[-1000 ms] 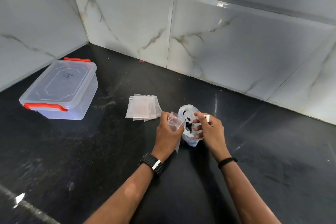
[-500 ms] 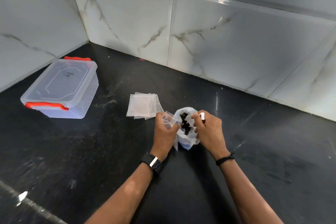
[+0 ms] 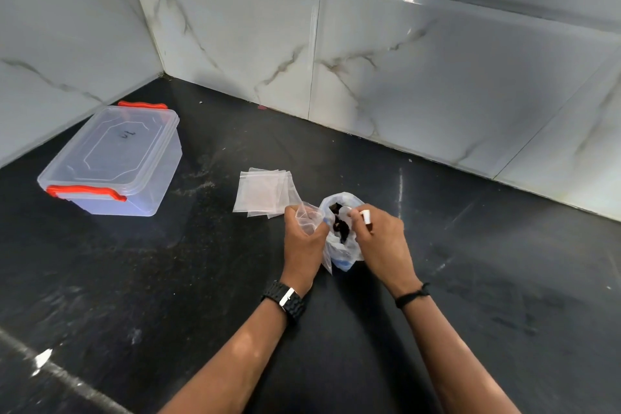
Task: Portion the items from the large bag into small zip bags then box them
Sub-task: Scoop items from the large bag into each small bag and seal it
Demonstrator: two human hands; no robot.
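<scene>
**Portioning: small pieces going from large bag into zip bag**

Left to right: one lidded clear storage box (image 3: pixel 111 161) with red latches, well apart. One fanned pile of spare zip bags (image 3: pixel 262 191), count unclear. Left hand (image 3: pixel 302 239) pinches one open zip bag (image 3: pixel 307 218); flimsy, slick film, best held at the mouth. One large bag (image 3: pixel 342 245) stands between the hands, soft, with dark items inside. Right hand (image 3: pixel 379 239) pinches one small white piece (image 3: pixel 365 216), light.

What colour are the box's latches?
Orange-red latches on the clear box, head view.
</scene>
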